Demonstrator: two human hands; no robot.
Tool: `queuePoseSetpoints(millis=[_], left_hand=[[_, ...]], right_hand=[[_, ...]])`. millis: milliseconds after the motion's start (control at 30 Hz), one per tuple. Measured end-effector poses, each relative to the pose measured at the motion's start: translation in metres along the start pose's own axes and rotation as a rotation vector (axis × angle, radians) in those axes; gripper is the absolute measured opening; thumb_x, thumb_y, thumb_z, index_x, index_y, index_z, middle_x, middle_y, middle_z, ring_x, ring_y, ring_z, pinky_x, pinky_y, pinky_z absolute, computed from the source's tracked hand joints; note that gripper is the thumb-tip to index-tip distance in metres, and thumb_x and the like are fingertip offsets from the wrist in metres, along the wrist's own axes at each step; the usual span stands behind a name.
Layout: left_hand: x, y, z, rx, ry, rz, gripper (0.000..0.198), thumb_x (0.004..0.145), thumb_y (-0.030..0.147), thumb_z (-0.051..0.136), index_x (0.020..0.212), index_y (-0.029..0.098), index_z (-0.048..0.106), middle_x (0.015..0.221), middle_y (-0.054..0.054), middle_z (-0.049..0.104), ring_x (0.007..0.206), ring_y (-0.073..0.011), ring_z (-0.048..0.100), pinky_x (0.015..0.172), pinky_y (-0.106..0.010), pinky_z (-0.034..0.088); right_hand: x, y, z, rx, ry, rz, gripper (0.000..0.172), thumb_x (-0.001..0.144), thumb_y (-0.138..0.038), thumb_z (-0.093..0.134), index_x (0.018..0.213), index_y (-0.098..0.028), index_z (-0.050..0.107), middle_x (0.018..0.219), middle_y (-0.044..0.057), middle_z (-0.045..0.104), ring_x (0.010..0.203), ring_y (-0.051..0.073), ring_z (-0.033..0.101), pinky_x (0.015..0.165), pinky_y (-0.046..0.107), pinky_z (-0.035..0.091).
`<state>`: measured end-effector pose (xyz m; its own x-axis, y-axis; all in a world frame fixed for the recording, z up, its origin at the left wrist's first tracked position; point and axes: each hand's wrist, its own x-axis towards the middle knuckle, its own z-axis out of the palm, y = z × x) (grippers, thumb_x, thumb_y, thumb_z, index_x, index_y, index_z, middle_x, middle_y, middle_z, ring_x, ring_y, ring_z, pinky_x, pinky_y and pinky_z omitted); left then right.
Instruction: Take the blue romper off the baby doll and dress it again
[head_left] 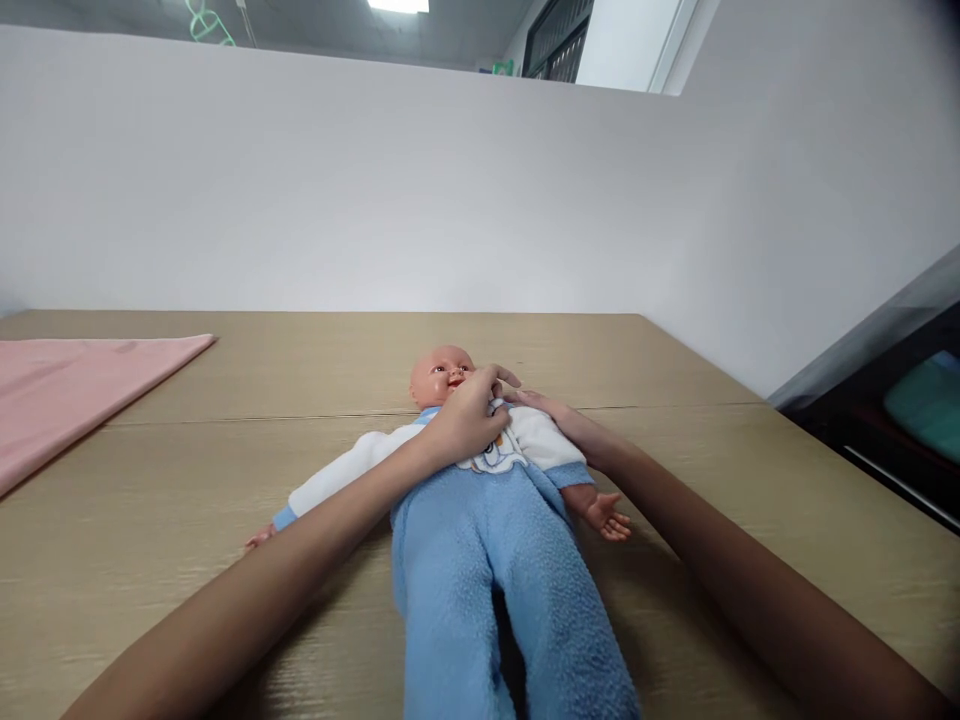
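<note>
A baby doll (487, 500) in a white top and fuzzy blue trousers lies on its back, head away from me, arms spread. My left hand (469, 415) is at the doll's neck and upper chest, thumb and fingers bent around the collar area. At the shoulder on the right side rests my right hand (544, 405), its fingers reaching toward the neck; part of it is hidden behind the doll. Whether the right fingers grip the cloth cannot be made out.
The doll lies on a wooden table (300, 370). A pink cloth (82, 385) is at the far left. Beyond the table stands a white wall (337, 180). A dark object with something green in it (930, 400) is at the right edge.
</note>
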<state>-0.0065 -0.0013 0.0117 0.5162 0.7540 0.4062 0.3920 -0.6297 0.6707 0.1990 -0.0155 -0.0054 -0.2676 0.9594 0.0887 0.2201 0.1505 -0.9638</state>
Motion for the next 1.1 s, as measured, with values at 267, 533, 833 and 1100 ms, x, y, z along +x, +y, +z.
queuePoseSetpoints(millis=[267, 533, 833, 1100], left_hand=[[-0.003, 0.001, 0.004, 0.1, 0.026, 0.013, 0.049, 0.081, -0.006, 0.053, 0.122, 0.019, 0.063, 0.108, -0.006, 0.069, 0.103, -0.0234, 0.066, 0.087, -0.035, 0.05], [-0.002, 0.0, 0.003, 0.1, 0.019, 0.049, 0.035, 0.08, -0.006, 0.053, 0.103, 0.019, 0.062, 0.102, -0.007, 0.072, 0.098, -0.0253, 0.066, 0.087, -0.037, 0.05], [-0.006, 0.005, 0.0, 0.033, -0.009, 0.035, 0.028, 0.086, -0.003, 0.053, 0.096, 0.021, 0.061, 0.103, -0.006, 0.073, 0.103, -0.024, 0.068, 0.092, -0.036, 0.053], [-0.015, 0.011, -0.006, 0.221, -0.033, 0.134, 0.022, 0.1, 0.008, 0.052, 0.113, 0.02, 0.065, 0.119, -0.011, 0.072, 0.111, -0.0274, 0.067, 0.099, -0.043, 0.055]], right_hand=[[-0.056, -0.025, -0.051, -0.717, -0.217, -0.083, 0.076, 0.08, -0.023, 0.082, 0.153, -0.029, 0.064, 0.124, 0.005, 0.084, 0.099, 0.03, 0.08, 0.081, 0.035, 0.061], [-0.07, -0.017, -0.07, -1.224, -0.09, -0.159, 0.053, 0.082, -0.018, 0.07, 0.134, -0.024, 0.069, 0.117, 0.009, 0.083, 0.108, 0.035, 0.076, 0.09, 0.041, 0.047], [-0.075, 0.024, -0.102, -0.956, -0.001, -0.263, 0.039, 0.093, -0.043, 0.079, 0.124, -0.02, 0.074, 0.121, 0.013, 0.081, 0.108, 0.032, 0.075, 0.092, 0.042, 0.054], [-0.087, 0.064, -0.127, -0.663, 0.033, -0.199, 0.06, 0.089, -0.061, 0.087, 0.135, -0.025, 0.075, 0.135, 0.013, 0.079, 0.125, 0.038, 0.072, 0.112, 0.054, 0.055]])
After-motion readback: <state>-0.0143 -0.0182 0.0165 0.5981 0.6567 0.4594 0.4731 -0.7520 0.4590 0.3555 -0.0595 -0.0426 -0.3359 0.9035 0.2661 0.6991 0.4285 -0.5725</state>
